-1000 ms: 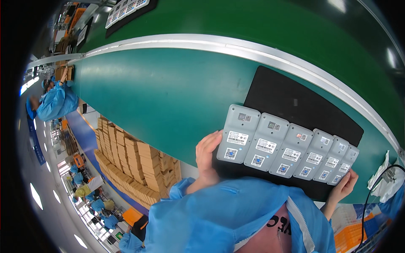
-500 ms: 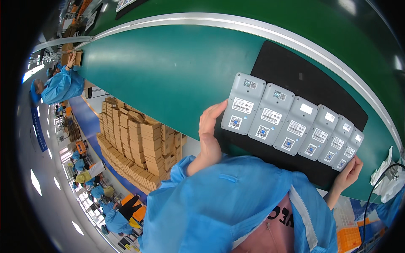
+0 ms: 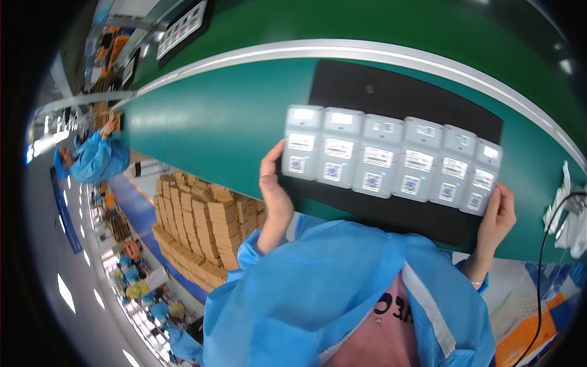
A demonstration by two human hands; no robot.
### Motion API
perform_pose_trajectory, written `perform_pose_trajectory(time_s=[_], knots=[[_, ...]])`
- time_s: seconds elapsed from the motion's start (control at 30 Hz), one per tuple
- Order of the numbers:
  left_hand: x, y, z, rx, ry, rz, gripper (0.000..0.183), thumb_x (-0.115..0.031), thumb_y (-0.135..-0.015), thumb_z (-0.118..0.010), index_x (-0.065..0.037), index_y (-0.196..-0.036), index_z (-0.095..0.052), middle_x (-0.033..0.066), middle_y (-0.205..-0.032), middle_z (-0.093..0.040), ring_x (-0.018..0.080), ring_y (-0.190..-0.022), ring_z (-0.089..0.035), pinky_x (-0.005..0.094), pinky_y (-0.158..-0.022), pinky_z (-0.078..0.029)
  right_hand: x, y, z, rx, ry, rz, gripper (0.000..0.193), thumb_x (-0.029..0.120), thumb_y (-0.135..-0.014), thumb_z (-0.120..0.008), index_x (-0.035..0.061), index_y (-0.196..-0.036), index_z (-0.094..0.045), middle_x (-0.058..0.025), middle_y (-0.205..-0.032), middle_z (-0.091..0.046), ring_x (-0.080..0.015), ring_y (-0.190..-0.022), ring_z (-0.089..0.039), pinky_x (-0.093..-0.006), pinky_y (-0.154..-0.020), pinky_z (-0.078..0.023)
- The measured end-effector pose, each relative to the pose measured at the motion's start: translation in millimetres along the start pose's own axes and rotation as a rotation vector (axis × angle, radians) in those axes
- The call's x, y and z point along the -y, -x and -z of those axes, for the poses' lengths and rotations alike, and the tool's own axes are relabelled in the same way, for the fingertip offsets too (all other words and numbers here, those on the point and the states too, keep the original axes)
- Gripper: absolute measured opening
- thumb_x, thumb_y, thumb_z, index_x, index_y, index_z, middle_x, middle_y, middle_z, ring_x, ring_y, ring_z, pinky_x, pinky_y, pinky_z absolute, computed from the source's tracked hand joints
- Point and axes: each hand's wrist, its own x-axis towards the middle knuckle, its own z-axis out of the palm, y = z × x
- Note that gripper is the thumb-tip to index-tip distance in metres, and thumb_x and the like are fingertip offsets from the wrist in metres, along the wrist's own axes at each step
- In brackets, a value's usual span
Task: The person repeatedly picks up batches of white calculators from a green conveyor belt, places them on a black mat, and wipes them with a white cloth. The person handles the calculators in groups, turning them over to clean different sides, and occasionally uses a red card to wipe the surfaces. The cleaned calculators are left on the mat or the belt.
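Left hand (image 3: 276,199): raised upright, fingers set against the row's left end. Right hand (image 3: 498,220): raised, fingers bent at the right end. Green table (image 3: 202,116): edged by a metal rail (image 3: 318,49); stacked cardboard boxes (image 3: 195,214) seen beyond its near side. Six grey devices (image 3: 391,160): lined side by side, labels up, over a black mat (image 3: 367,79); clasped as one row between both hands, contact beneath hidden.

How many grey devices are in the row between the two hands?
6, side by side: the first device at the left hand, then the second device, third device, fourth device, fifth device and sixth device at the right hand. None in the row looks hidden.
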Motion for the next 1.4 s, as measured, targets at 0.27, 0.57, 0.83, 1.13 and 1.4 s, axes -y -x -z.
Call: perform_pose_trajectory(time_s=[0.27,0.57,0.83,1.13,1.4], knots=[[4.7,-1.5,-6.2,-0.023,-0.157,-0.022,0.084,-0.068,-0.104,-0.024,0.004,-0.144,-0.044,0.0184,-0.137,-0.056,0.0261,-0.126,-0.054,0.0397,-0.109,-0.041,17.2,-8.1,-0.7,-0.072,0.104,0.063,0.020,0.003,-0.101,-0.057,0.0013,-0.115,-0.071,-0.0070,-0.074,-0.065,-0.0098,-0.064,-0.059,-0.0253,-0.058,-0.046],[1.0,-2.7,-7.5,-0.007,-0.401,-0.088,0.084,-0.065,-0.106,-0.023,0.003,-0.153,-0.036,0.0219,-0.140,-0.051,0.0300,-0.131,-0.050,0.0407,-0.110,-0.037,9.4,-7.4,-0.8,-0.142,-0.009,0.198,0.030,0.004,-0.104,-0.049,-0.0010,-0.130,-0.061,-0.0165,-0.110,-0.066,-0.0217,-0.091,-0.065,-0.0332,-0.081,-0.052],[-10.7,-25.6,12.8,0.384,-0.637,-0.291,0.097,-0.042,-0.080,-0.079,-0.011,-0.159,-0.034,0.0220,-0.163,-0.029,0.0400,-0.148,-0.030,0.0500,-0.118,-0.025,35.1,-9.5,4.2,0.401,0.418,0.580,0.072,0.028,-0.078,-0.082,0.0157,-0.145,-0.058,-0.0172,-0.164,-0.032,-0.0480,-0.149,-0.028,-0.0539,-0.116,-0.032],[-1.6,-58.4,31.4,0.578,-0.533,-0.370,0.104,-0.048,-0.067,-0.089,-0.013,-0.154,-0.045,0.0225,-0.162,-0.027,0.0413,-0.148,-0.026,0.0506,-0.119,-0.025,41.6,-4.1,1.3,0.404,-0.062,0.383,0.072,0.007,-0.079,-0.077,0.0060,-0.147,-0.054,-0.0211,-0.165,-0.029,-0.0438,-0.153,-0.024,-0.0506,-0.121,-0.027],[-24.5,-39.8,-21.7,0.538,-0.400,-0.437,0.096,-0.047,-0.071,-0.086,-0.016,-0.153,-0.047,0.0297,-0.162,-0.023,0.0436,-0.150,-0.026,0.0588,-0.120,-0.016,69.3,-4.2,-39.1,0.478,0.301,0.546,0.079,0.013,-0.078,-0.081,0.0108,-0.150,-0.048,-0.0176,-0.167,-0.023,-0.0492,-0.152,-0.019,-0.0541,-0.120,-0.028]])
